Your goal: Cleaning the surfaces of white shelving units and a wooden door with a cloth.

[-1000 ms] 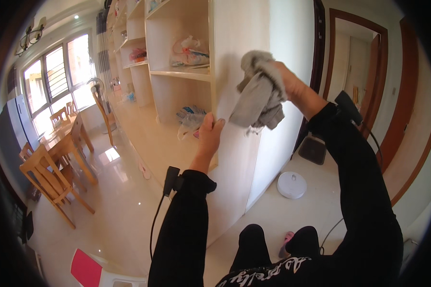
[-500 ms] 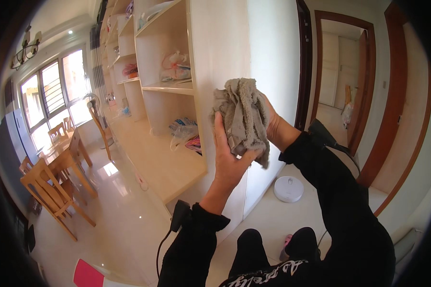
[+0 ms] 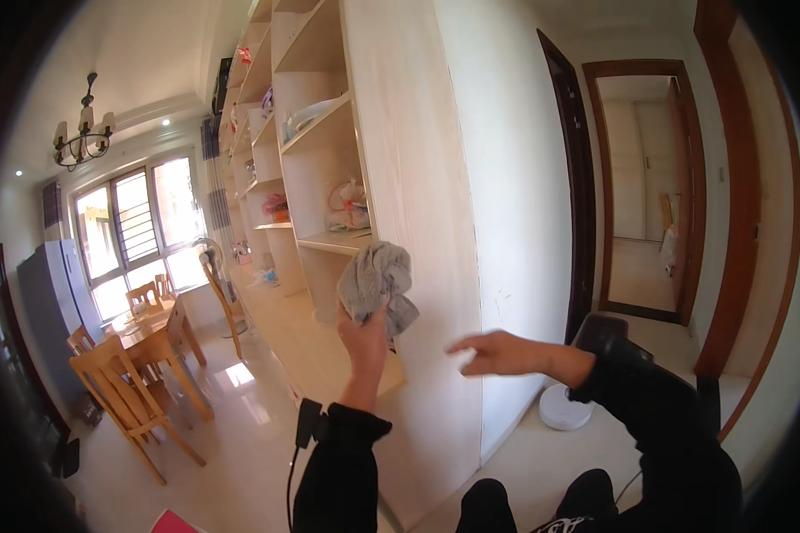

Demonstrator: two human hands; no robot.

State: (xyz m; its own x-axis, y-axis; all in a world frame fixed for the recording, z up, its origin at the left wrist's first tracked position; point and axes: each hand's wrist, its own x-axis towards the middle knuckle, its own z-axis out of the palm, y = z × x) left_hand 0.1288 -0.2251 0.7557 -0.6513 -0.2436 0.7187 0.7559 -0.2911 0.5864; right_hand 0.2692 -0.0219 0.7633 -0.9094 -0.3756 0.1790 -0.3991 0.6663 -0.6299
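Pale wooden shelf unit (image 3: 418, 178) beside dining table (image 3: 147, 333); left hand (image 3: 366, 333) fingers around grey cloth (image 3: 378, 280), right hand (image 3: 498, 353) spread, empty.

Only packaging I can spot: a crinkly pale plastic bag (image 3: 351, 206) with pinkish stuff sitting on a middle shelf (image 3: 336, 241), plus a small pink-orange package (image 3: 276, 209) further back. No signs or screens.

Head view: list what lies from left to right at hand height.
Wooden dining chairs → left hand gripping a grey cloth → empty right hand → white round robot vacuum → brown door frame.
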